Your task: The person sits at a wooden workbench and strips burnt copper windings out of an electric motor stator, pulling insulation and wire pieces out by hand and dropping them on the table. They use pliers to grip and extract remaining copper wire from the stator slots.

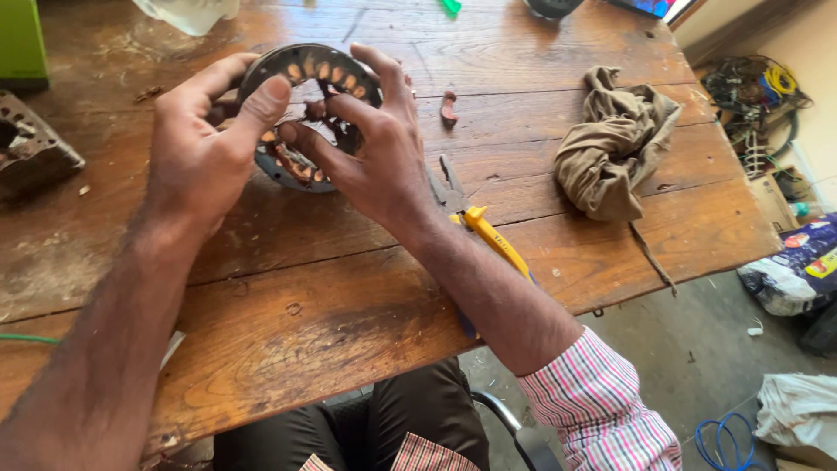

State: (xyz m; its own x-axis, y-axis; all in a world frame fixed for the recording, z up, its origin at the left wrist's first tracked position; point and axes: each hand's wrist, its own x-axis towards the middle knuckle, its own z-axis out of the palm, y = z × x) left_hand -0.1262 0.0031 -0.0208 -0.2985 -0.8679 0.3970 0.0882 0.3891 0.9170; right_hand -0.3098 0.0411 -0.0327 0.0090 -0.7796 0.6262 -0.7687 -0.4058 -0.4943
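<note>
The ring-shaped stator (307, 113) looks like dull grey metal, its slots filled with glossy copper-coloured wire windings. The table (349, 296) is worn brown wood, scratched and stained, with open grain. At right, the crumpled rag (615, 144) is soft matt khaki cloth. The pliers (475, 222) show dark metal jaws and smooth yellow plastic handles.

Green box (21, 42) far left; blue-white packet (798, 270) right

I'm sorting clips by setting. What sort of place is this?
Probably a small electrical repair workshop. Both hands, left hand and right hand, hold a ring-shaped motor stator with copper windings over a worn wooden table, with yellow-handled pliers and a rag beside them.
</note>
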